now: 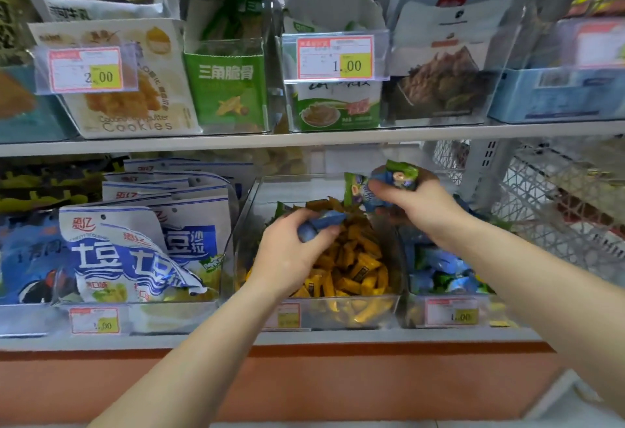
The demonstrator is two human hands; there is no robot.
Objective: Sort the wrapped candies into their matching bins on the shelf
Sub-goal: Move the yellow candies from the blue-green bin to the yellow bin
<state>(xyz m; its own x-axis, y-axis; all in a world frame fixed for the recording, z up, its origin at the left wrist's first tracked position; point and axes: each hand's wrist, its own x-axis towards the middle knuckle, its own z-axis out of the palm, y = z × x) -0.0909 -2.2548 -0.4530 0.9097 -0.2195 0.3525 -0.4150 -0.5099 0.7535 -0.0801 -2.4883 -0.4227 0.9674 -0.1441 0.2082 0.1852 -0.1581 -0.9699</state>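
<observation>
My left hand (291,251) hovers over the clear bin (338,312) of yellow wrapped candies (351,272) and grips a blue wrapped candy (321,223). My right hand (412,206) is raised above the back of the bins and holds a bunch of blue and green wrapped candies (389,180). To the right sits a second clear bin (449,312) filled with blue and green candies (443,272).
White and blue snack bags (142,241) stand in the bin to the left. The upper shelf (304,138) carries cookie and snack packs behind price tags. A white wire basket (558,207) is at the right. An orange base panel (304,380) runs below.
</observation>
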